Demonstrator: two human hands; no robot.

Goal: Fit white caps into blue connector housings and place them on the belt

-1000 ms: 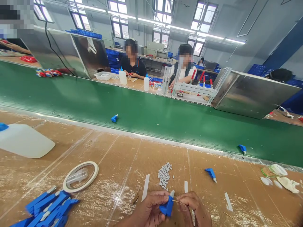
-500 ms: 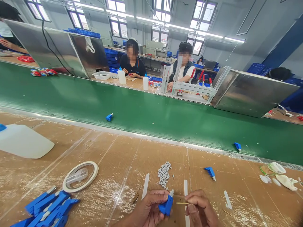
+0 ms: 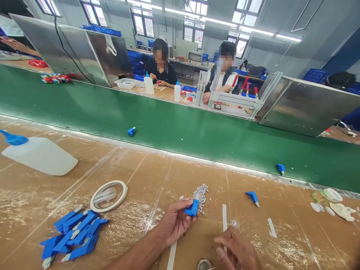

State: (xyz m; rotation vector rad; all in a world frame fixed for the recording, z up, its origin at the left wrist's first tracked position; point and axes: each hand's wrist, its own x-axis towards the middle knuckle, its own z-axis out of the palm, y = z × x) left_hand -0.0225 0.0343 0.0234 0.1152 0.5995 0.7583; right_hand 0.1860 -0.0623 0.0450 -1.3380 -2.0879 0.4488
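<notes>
My left hand (image 3: pixel 177 221) grips a small blue L-shaped plastic part (image 3: pixel 192 208), its pale tip close to a heap of small grey pellets (image 3: pixel 201 193). Lower right, my right hand (image 3: pixel 237 247) is somewhat blurred, thumb and forefinger apart, and I see nothing between them. Near it, a small round container (image 3: pixel 203 264) is cut off by the bottom edge, with what looks like a thin stick at its rim. Brown board and white tape strips (image 3: pixel 224 217) lie beneath the hands. One more blue part (image 3: pixel 252 198) rests to the right.
Several blue parts (image 3: pixel 77 232) are piled at left, beside a tape roll (image 3: pixel 125 191) and a large translucent bottle (image 3: pixel 42 155). At right lie a jar (image 3: pixel 327 195) and a white cloth-like item (image 3: pixel 341 211). A green belt (image 3: pixel 174 127) runs across; people sit beyond it.
My left hand has moved forward with the blue part, up to the grey pellets. My right hand has come away from it, and the thin stick no longer shows between its fingers.
</notes>
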